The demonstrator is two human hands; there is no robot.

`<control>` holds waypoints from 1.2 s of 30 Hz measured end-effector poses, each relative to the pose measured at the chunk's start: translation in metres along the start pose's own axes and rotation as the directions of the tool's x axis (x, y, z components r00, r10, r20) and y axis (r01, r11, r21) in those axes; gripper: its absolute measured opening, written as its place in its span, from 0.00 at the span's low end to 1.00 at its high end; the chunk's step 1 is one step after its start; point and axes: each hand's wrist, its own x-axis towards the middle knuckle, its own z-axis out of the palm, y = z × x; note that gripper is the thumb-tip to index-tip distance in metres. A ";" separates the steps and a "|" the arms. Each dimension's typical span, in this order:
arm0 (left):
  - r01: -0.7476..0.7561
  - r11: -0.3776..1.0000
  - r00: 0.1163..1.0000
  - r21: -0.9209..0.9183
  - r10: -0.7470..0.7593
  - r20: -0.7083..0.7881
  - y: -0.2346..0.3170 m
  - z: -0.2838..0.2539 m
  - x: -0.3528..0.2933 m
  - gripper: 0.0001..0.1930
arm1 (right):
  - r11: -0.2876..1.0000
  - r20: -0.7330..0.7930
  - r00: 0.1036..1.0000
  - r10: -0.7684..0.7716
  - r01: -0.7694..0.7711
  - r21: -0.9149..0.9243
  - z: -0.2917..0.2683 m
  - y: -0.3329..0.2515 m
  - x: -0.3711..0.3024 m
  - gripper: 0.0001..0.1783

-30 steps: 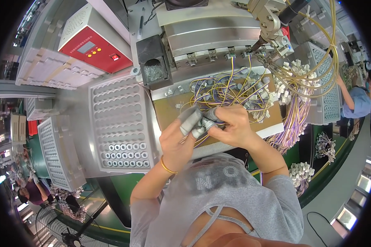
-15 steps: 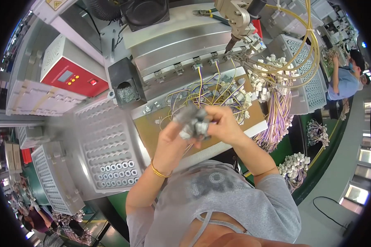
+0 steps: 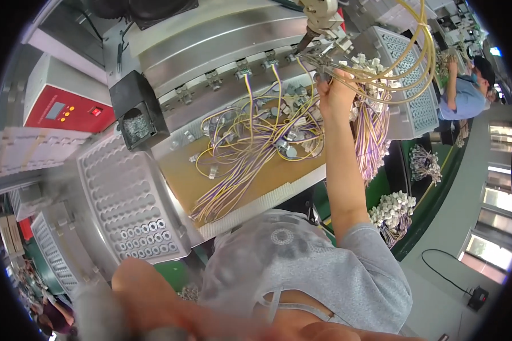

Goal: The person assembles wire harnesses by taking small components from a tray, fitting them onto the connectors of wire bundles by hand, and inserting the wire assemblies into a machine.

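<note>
My right hand reaches forward to the right end of a metal fixture row, just below a tool with a dark pointed tip. Its fingers are closed, and whatever they pinch is hidden. White connectors on a wire bundle lie close beside it. My left arm is bent back at the lower left, smeared by motion, and its fingers cannot be made out. Yellow and purple wires with small grey round parts spread over the brown board. Some wires run up into small clamps on the fixture.
Left of the board lies a grey tray with round parts in its near rows. Behind it stand a black bin and a red-fronted box. Yellow tubes hang at the right. A co-worker sits beyond.
My hands have parted. The right went forward to the fixture; the left swung back to the lower left. The grey parts held between them are no longer there. The view has shifted.
</note>
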 end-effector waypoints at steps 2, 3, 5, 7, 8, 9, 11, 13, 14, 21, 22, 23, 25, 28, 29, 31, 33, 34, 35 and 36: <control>-0.085 0.996 0.987 0.010 0.086 -0.134 -0.004 0.000 0.000 0.29 | 0.997 0.039 0.999 0.012 -0.009 -0.075 -0.008 -0.001 0.009 0.05; -0.127 0.992 0.972 0.016 0.127 -0.198 -0.006 -0.002 -0.001 0.27 | 0.987 0.078 0.997 0.019 -0.006 -0.160 -0.009 -0.003 0.010 0.02; -0.207 0.978 0.926 0.035 0.207 -0.317 -0.009 -0.006 -0.005 0.24 | 0.994 0.012 0.999 0.033 -0.032 -0.101 -0.003 -0.003 0.007 0.04; -0.289 0.954 0.857 0.073 0.292 -0.425 -0.014 -0.005 -0.008 0.21 | 0.990 0.061 0.997 0.050 -0.041 -0.138 0.002 -0.005 0.004 0.06; -0.325 0.941 0.818 0.093 0.329 -0.472 -0.017 -0.006 -0.011 0.20 | 0.990 0.066 0.997 0.024 -0.015 -0.138 0.000 -0.002 0.004 0.07; -0.359 0.926 0.775 0.114 0.364 -0.517 -0.019 -0.008 -0.013 0.18 | 0.991 0.065 0.998 0.022 -0.013 -0.135 0.000 -0.002 0.005 0.07; -0.414 0.897 0.685 0.153 0.418 -0.597 -0.024 -0.017 -0.017 0.16 | 0.989 0.052 0.998 -0.029 0.036 -0.142 -0.001 0.001 0.005 0.08; -0.452 0.873 0.594 0.186 0.450 -0.667 -0.030 -0.034 -0.018 0.15 | 0.992 0.029 0.999 -0.044 0.047 -0.120 -0.010 0.001 0.005 0.08; -0.473 0.854 0.533 0.216 0.472 -0.702 -0.034 -0.039 -0.019 0.15 | 0.992 0.050 0.998 -0.049 0.054 -0.113 -0.013 0.002 0.005 0.08; 0.513 0.352 0.490 0.783 0.630 -0.603 -0.103 -0.132 -0.053 0.10 | 0.989 0.081 0.996 -0.032 0.043 -0.143 -0.009 -0.001 0.006 0.08; 0.514 0.352 0.491 0.782 0.628 -0.604 -0.113 -0.143 -0.052 0.10 | 0.985 0.093 0.995 -0.020 0.036 -0.168 -0.010 -0.001 0.008 0.07; 0.589 -0.118 0.638 0.799 0.675 -0.370 -0.120 -0.151 -0.051 0.09 | 0.981 0.102 0.995 -0.006 0.026 -0.194 -0.011 -0.001 0.008 0.07; 0.539 -0.562 0.793 0.628 0.590 -0.153 -0.132 -0.163 -0.053 0.10 | 0.984 0.107 0.994 -0.005 0.024 -0.178 -0.008 -0.003 0.005 0.07; 0.499 -0.614 0.814 0.611 0.573 -0.090 -0.142 -0.174 -0.064 0.11 | 0.995 0.057 0.998 0.029 -0.023 -0.093 0.011 -0.007 0.003 0.07; 0.513 -0.616 0.809 0.598 0.579 -0.098 -0.141 -0.175 -0.065 0.11 | 0.997 0.000 0.998 0.065 -0.065 -0.028 0.017 -0.003 0.002 0.08; 0.569 -0.478 0.719 0.669 0.684 -0.123 -0.136 -0.172 -0.070 0.11 | 0.963 0.158 0.976 0.150 -0.108 -0.246 0.002 0.007 0.027 0.12; 0.640 -0.465 0.683 0.612 0.709 -0.175 -0.123 -0.164 -0.079 0.11 | 0.948 0.169 0.967 0.191 -0.137 -0.287 -0.008 0.003 0.029 0.14; 0.638 -0.395 0.628 0.661 0.764 -0.149 -0.116 -0.162 -0.078 0.13 | 0.958 0.274 0.938 0.215 -0.148 -0.245 -0.022 0.001 0.039 0.15; 0.627 -0.327 0.565 0.707 0.816 -0.123 -0.112 -0.160 -0.080 0.14 | 0.966 0.378 0.897 0.229 -0.162 -0.201 -0.032 0.003 0.048 0.16; 0.679 -0.261 0.528 0.686 0.823 -0.210 -0.109 -0.161 -0.090 0.17 | 0.943 0.263 0.932 0.249 -0.171 -0.285 -0.026 0.003 0.043 0.17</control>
